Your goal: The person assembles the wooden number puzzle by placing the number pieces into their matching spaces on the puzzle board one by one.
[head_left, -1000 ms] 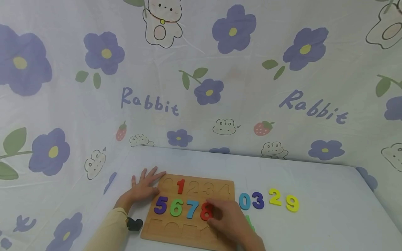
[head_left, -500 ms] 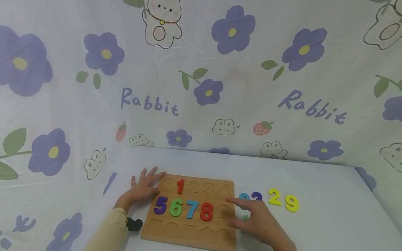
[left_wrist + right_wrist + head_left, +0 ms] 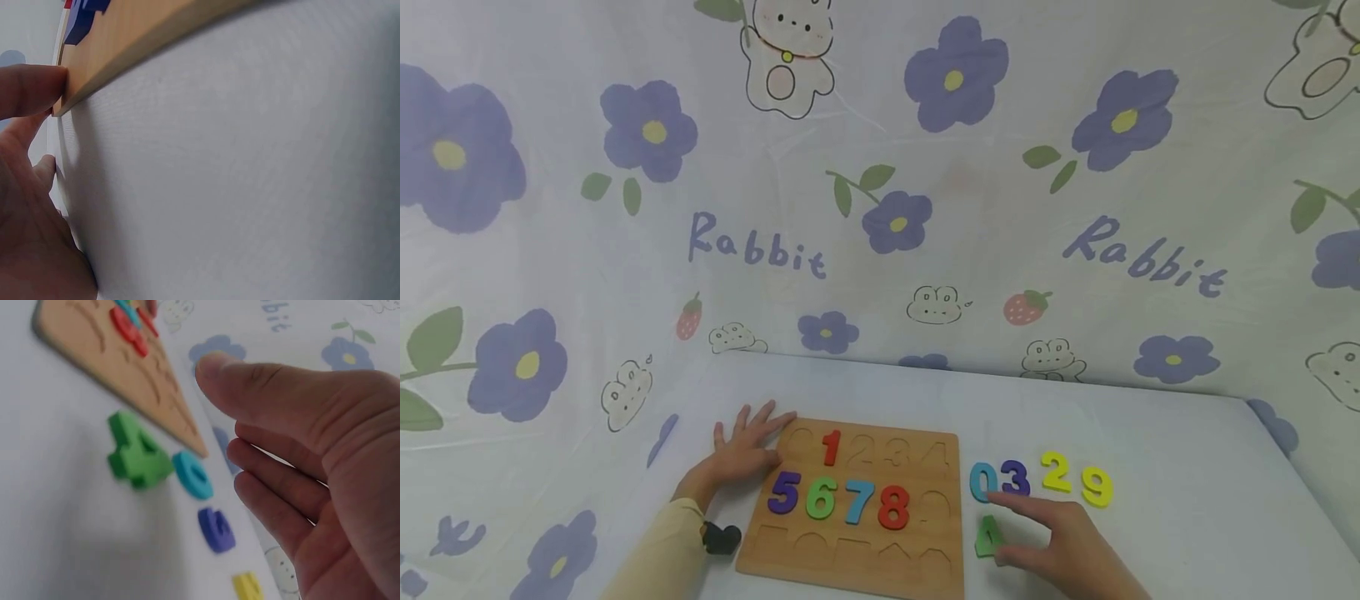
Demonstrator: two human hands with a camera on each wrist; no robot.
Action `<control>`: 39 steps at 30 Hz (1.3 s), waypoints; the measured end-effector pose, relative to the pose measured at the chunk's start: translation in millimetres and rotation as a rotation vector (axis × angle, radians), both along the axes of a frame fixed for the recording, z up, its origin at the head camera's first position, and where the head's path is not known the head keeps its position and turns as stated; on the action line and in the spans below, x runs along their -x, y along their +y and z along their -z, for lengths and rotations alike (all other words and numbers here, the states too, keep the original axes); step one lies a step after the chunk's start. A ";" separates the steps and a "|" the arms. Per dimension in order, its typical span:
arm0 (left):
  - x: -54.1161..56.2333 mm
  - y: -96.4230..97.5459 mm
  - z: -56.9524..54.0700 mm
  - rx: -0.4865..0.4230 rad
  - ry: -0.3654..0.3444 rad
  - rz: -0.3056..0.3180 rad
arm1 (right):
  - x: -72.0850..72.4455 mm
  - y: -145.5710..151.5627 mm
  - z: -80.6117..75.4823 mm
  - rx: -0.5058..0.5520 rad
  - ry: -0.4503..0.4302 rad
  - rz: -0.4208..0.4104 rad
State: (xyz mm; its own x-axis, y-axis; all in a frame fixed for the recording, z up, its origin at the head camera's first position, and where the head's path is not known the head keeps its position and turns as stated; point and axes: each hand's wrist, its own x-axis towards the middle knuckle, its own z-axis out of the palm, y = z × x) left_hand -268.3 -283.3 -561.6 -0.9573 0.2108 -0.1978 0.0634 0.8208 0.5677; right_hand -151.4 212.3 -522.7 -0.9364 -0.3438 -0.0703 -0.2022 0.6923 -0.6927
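My left hand (image 3: 741, 454) rests at the upper left corner of a wooden number puzzle board (image 3: 850, 542), fingers spread, thumb and index finger touching its edge. The board carries a red 1 (image 3: 831, 447), a purple 5 (image 3: 784, 492), a green 6 (image 3: 821, 498), a blue 7 (image 3: 858, 502) and a red 8 (image 3: 893, 507). Right of the board, my right hand (image 3: 1056, 542) hovers with thumb and index finger apart, nothing between them. Its thumb overlaps a green 4 (image 3: 987, 537) in the head view; the right wrist view shows that 4 (image 3: 136, 453) standing free of the fingers.
Beyond the right hand lie a light blue 0 (image 3: 982, 482), a purple 3 (image 3: 1016, 478), a yellow 2 (image 3: 1056, 472) and a yellow 9 (image 3: 1097, 487) on the white table (image 3: 1210, 500). A patterned cloth (image 3: 970, 267) hangs behind. The left wrist wears a black heart-shaped item (image 3: 722, 537).
My right hand has let go of the red 8, leaving it on the board, and has moved right to beside the green 4. The left hand has stayed put.
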 end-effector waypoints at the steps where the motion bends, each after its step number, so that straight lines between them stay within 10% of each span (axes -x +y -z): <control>1: 0.4 -0.3 0.5 0.001 0.001 0.001 | -0.3 2.6 1.2 -0.007 -0.012 0.004; 19: 2.2 -1.9 4.7 0.006 0.007 0.010 | 3.7 16.2 26.2 -0.009 -0.128 -0.039; 39: 5.0 -4.2 11.9 -0.023 0.027 0.001 | 7.4 -1.6 37.8 -0.020 -0.052 -0.019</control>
